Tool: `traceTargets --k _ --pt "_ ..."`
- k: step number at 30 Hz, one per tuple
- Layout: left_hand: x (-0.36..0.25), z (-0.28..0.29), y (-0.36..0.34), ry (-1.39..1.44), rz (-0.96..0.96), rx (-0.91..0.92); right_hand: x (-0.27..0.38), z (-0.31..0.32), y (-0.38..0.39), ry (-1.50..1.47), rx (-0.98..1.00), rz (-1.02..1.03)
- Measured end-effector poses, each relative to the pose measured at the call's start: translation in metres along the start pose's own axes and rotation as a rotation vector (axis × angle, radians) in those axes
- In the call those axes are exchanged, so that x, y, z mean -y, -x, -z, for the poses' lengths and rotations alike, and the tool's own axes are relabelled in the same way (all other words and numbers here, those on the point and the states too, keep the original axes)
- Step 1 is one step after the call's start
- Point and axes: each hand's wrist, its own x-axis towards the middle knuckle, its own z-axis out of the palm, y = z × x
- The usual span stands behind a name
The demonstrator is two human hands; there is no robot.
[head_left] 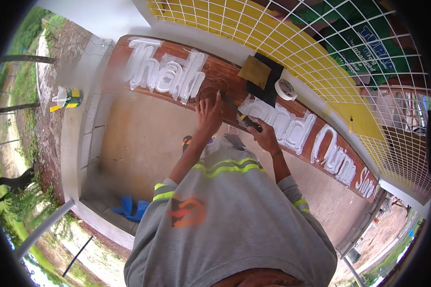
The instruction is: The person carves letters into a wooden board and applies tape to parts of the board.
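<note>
A long reddish-brown wooden board (228, 71) with raised letters under white coating lies across a ledge in front of me. My right hand (264, 136) is closed around the black and yellow handle of a narrow-bladed hand tool (245, 120); I cannot tell its exact kind. The blade points up and left, across the board. Next to its tip, my left hand (209, 112) lies on the board's near edge with fingers stretched over an uncoated, brown letter. Just beyond are a brown sheet of sandpaper (254, 71), a black sheet (265, 86) and a roll of white tape (286, 89).
White wire mesh (292, 36) rises along the far side, with a person in a green shirt (368, 43) behind it. A yellow and green tub (72, 97) stands on the left ledge. Something blue (130, 208) lies at lower left. Trees and grass show outside.
</note>
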Motion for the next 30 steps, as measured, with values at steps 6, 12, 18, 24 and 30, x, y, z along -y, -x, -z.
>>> traceTargets --k 6,12,18,24,30 --pt "-0.018 -0.008 0.005 -0.078 0.164 -0.013 -0.008 0.011 -0.012 -0.043 0.081 0.049" --pt "-0.039 -0.006 -0.003 -0.042 0.330 0.086 -0.027 0.005 -0.015 0.001 0.022 0.240" --pt "-0.042 -0.010 -0.002 -0.109 0.348 0.059 -0.031 0.013 -0.024 0.065 0.018 0.342" --pt "-0.048 -0.003 -0.012 -0.004 0.478 0.148 -0.026 0.015 -0.032 0.006 0.065 0.327" --pt "-0.051 -0.004 -0.012 -0.022 0.477 0.094 -0.023 0.020 -0.034 0.070 0.054 0.339"
